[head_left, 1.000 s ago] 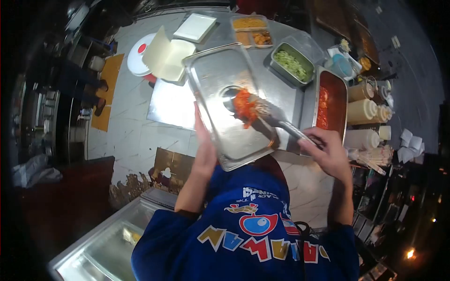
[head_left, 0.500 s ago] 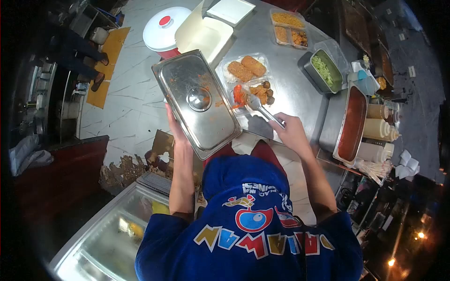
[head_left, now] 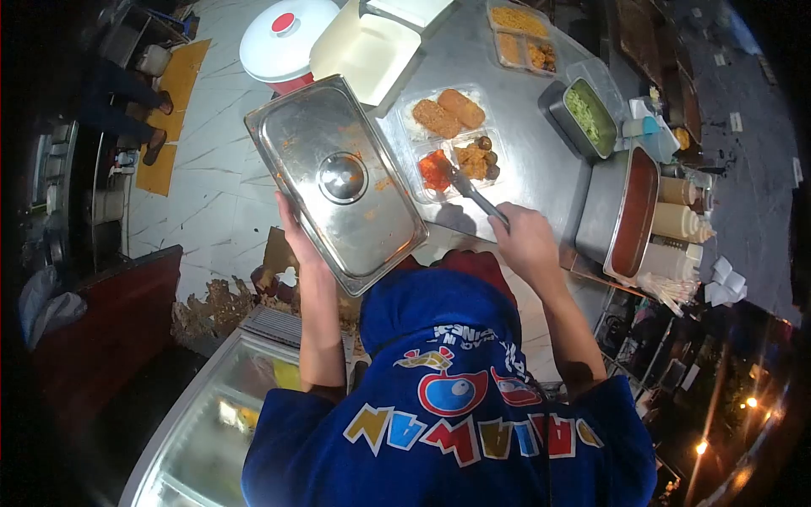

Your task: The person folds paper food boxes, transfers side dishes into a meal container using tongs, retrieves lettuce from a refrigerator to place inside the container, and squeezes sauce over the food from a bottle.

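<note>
My left hand grips the side of a lidded stainless steel food pan, held tilted in front of my body. Orange smears mark its lid around the round recessed handle. My right hand is closed on metal tongs, whose tips touch red food in a clear compartment tray. Two breaded pieces lie on rice in the tray's far compartment. Brown chunks fill the near right one. The pan hides most of my left fingers.
Behind the pan stand a white-lidded container and an open cream carton. Rightward are a chopped green vegetable pan, a red sauce pan and several bottles. A glass-topped freezer sits lower left; a person's legs show upper left.
The red food now sits in a compact heap in its compartment, with the tongs' tips at its right edge. The lidded pan has shifted slightly left in view.
</note>
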{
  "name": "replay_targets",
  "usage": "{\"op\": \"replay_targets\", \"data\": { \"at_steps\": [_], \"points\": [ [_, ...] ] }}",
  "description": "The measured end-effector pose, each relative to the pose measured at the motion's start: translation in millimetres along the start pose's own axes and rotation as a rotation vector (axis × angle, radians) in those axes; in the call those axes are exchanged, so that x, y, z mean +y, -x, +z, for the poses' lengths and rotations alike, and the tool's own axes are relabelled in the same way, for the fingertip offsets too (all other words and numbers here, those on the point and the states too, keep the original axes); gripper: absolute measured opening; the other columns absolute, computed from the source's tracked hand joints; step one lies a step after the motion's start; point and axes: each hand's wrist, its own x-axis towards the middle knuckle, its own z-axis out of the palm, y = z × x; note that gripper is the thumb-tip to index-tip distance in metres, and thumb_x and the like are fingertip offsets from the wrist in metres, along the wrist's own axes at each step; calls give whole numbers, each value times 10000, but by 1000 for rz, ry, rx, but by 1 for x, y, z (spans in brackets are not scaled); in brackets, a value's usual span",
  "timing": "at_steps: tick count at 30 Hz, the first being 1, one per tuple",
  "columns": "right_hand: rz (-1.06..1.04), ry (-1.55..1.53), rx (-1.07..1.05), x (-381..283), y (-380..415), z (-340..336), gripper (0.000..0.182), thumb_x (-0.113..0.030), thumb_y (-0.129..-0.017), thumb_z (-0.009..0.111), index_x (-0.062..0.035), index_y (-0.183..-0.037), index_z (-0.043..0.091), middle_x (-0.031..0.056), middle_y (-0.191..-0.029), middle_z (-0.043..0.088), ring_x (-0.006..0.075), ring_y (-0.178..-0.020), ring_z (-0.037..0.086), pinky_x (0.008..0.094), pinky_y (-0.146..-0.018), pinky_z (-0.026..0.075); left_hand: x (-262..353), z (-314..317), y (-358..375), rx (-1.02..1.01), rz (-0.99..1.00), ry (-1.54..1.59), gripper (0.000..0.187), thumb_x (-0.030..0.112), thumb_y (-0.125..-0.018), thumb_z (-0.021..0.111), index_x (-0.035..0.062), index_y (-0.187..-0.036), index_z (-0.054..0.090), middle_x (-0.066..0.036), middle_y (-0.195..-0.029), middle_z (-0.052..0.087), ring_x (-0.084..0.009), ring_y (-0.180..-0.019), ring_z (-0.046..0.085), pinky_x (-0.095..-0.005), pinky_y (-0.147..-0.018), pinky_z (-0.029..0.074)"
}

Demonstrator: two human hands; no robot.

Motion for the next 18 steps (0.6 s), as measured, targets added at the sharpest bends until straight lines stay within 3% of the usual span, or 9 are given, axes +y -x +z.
{"op": "replay_targets", "data": {
  "at_steps": [8,14,18],
  "points": [
    [1,47,-6,-8,-5,-5,230,-223,-936,590,-8,-901,662,228,-829,685,428,-772,665,517,-742,530,5,9,1,-55,26,13,656,575,-1005,454,70,-1424,459,-101,-1342,567,-251,-1177,602,-392,-979,516],
    [-78,55,-3,-3,-14,1,244,-233,-939,586,-4,-894,660,230,-801,678,421,-770,669,517,-739,534,10,15,-2,31,18,-9,621,565,-1002,474,68,-1374,495,-96,-1284,589,-250,-1147,613,-387,-954,530],
    [-7,69,-25,-4,-11,-9,232,-225,-933,586,-10,-894,663,238,-793,675,416,-767,671,516,-737,535,11,18,-2,-7,20,5,614,556,-1003,482,64,-1370,500,-94,-1283,588,-242,-1148,608,-387,-956,523]
  ]
}}
